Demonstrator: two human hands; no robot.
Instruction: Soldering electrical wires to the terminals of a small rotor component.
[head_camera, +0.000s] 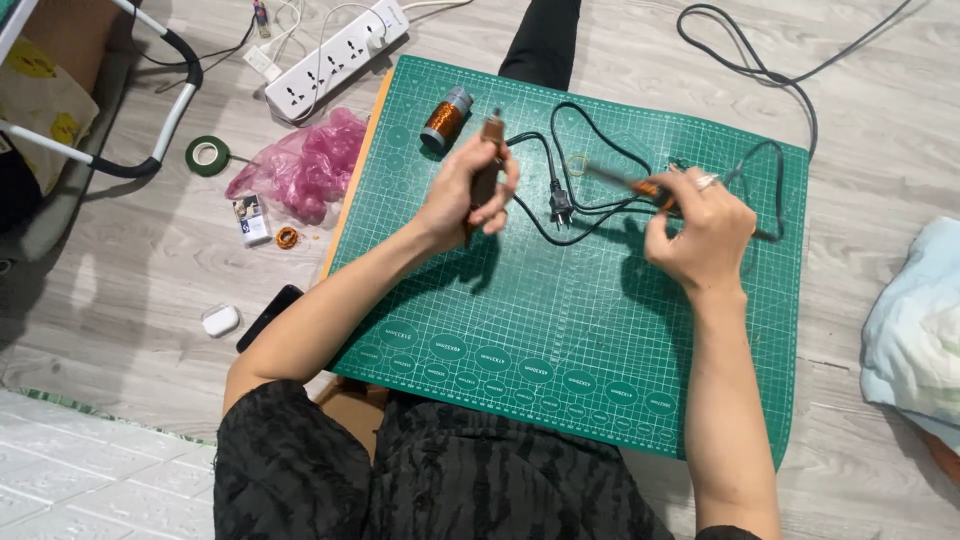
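The left hand (470, 195) grips a brown stick-like piece (488, 165) upright at 11 o'clock on the green mat (560, 330), steadying it; the right hand (700, 230) pinches an orange-handled tool (640, 187), tip aimed toward it.

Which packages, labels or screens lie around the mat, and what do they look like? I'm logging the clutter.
Small box: on the floor left of the green cutting mat, upright rectangle, white and dark blue.
Pink plastic bag: crumpled, at the mat's left edge.
Dark phone: flat on the floor by the mat's lower left corner, screen dark.
White oval case: left of the phone.
Printed ovals on the mat: row along its near edge.
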